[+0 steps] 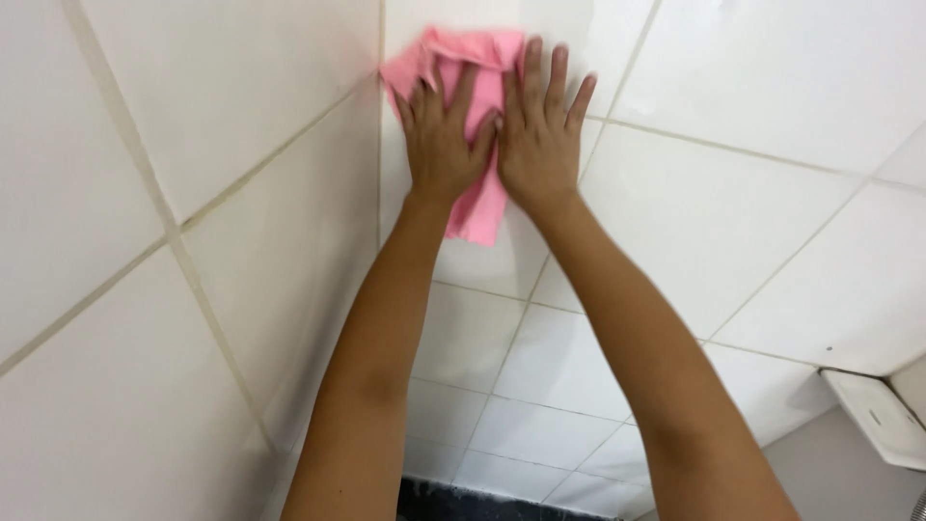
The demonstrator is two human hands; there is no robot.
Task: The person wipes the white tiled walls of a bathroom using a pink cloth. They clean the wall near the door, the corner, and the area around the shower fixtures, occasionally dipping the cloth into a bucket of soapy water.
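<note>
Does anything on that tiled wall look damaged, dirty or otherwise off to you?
Nothing is broken. The grout lines on the left wall look yellowish-brown, darker than the pale ones to the right. The pink cloth is bunched at the corner and hangs unevenly below the left hand and right hand, both pressing flat on it.

- Left hand (444, 140) and right hand (540, 135) flat, side by side, pressing pink cloth (479, 207) on white tiled wall (694, 222).
- Cloth just beside wall corner (378, 193).
- White fixture (883, 415) lower right.

Pink cloth (479, 207) against glossy white wall tiles (723, 222) with beige grout lines (174, 232)
</note>
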